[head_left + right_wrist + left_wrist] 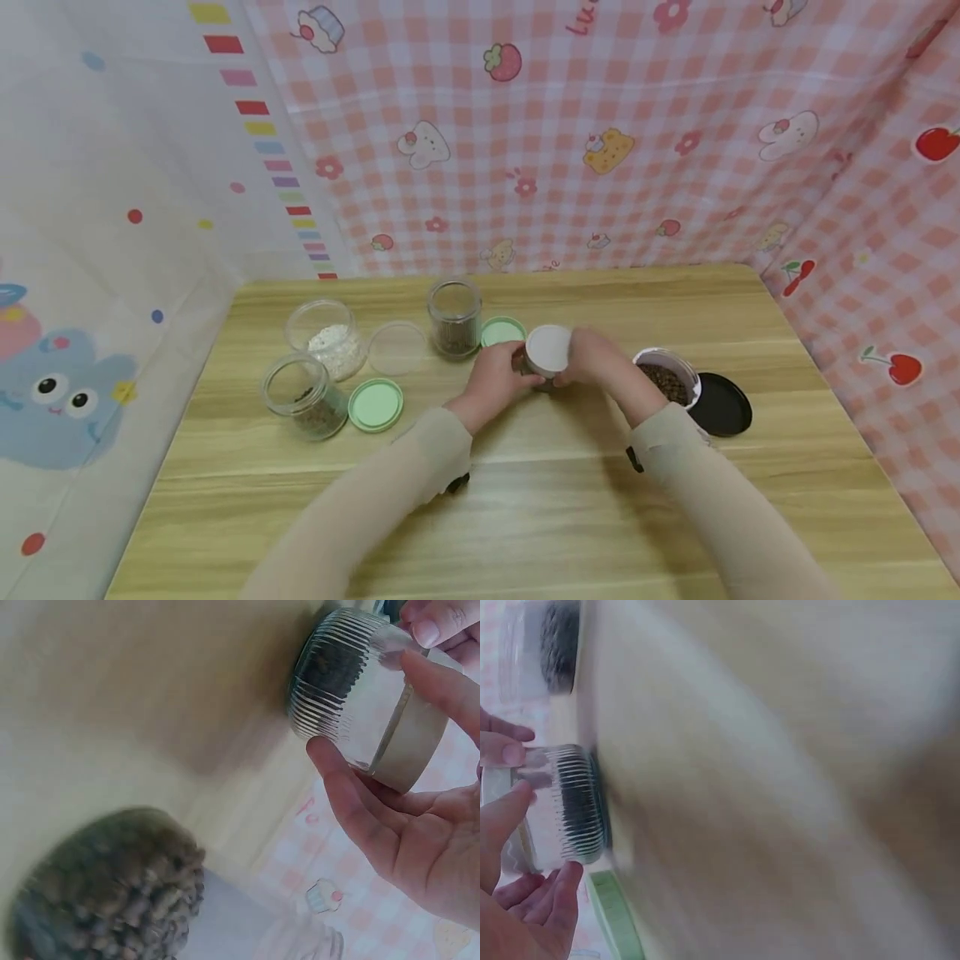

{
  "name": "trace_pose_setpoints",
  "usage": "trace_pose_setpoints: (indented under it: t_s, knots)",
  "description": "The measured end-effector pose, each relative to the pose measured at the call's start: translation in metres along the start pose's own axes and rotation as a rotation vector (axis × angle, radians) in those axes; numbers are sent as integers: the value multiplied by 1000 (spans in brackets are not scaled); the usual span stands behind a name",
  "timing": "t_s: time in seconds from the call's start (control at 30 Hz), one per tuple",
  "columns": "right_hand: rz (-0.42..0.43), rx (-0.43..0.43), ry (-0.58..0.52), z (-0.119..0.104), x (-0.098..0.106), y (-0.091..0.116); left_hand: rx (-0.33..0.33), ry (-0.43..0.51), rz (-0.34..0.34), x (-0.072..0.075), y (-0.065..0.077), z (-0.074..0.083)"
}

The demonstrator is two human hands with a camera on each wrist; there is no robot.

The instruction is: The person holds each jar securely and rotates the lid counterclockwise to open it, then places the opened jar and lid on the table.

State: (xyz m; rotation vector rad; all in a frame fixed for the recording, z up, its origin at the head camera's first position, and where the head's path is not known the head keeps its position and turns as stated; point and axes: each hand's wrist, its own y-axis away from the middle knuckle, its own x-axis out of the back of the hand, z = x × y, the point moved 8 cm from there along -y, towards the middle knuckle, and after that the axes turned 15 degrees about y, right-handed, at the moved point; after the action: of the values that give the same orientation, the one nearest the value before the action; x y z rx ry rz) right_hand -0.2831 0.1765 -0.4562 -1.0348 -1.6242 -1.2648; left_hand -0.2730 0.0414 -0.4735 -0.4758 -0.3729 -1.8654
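Note:
Both hands hold a small clear jar with a ribbed lower half [330, 682] and dark contents. A white lid [549, 348] covers its mouth. From the left side, my left hand [495, 382] grips the jar, thumb on its upper wall and fingers round the other side. My right hand [603, 367] holds it from the right, its thumb near the lid's edge and a fingertip on the ribbed glass. The jar's base sits at or just above the wooden table [540, 517]; which one, I cannot tell. A green lid [503, 331] lies just behind my left hand.
To the left stand a jar of white bits [337, 350], a jar of brownish bits [318, 412], a clear lid [397, 347] and another green lid [376, 405]. A dark-filled jar [454, 321] is behind. Rightward are an open jar of brown pellets [663, 382] and a black lid [722, 406].

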Motion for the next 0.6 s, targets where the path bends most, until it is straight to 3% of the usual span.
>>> trace_pose_setpoints:
  t_s: [0.23,0.33,0.6]
  knots:
    - [112,114,-81,-21,-15,30,-64,120,7,9,37,-13]
    - [153,142,-103,-30,-23,44,-61,141,16,14,55,-19]
    - [235,154,-132,-48,-40,73,-119,73,32,25,90,-24]
